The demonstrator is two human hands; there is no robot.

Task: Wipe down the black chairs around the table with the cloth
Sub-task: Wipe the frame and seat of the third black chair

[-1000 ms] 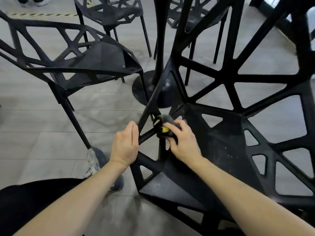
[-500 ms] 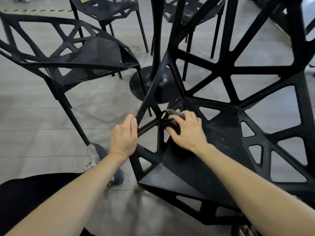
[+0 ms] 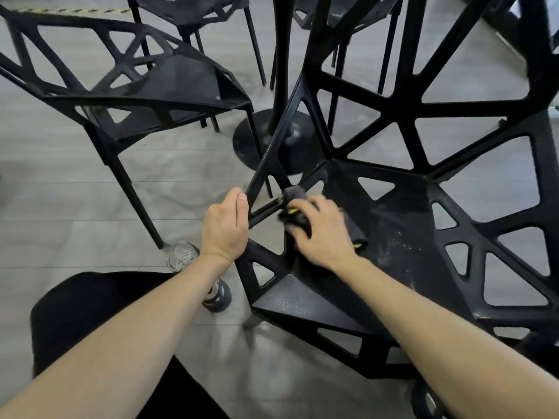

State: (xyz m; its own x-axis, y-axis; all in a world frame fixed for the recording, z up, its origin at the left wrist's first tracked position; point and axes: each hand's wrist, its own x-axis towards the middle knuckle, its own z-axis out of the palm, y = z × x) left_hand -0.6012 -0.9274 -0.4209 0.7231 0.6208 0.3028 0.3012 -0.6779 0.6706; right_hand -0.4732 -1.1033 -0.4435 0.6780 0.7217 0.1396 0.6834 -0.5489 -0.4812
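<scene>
A black lattice chair (image 3: 402, 225) fills the right of the view, its dusty seat facing me. My right hand (image 3: 320, 234) grips a dark grey cloth (image 3: 295, 196) with a yellow edge and presses it against a strut at the seat's left front corner. Part of the cloth sticks out under my palm on the seat. My left hand (image 3: 225, 228) is curled round the chair's left edge strut and holds it. A second black chair (image 3: 157, 86) stands to the left, apart from my hands.
The black table pedestal with its round base (image 3: 272, 140) stands just behind the near chair. More black chairs (image 3: 193, 10) sit at the back. My shoe (image 3: 184, 255) rests on the grey plank floor beside the left chair's leg.
My right hand has shifted with the cloth from the strut junction slightly down and right toward the seat. The left hand keeps its hold on the strut.
</scene>
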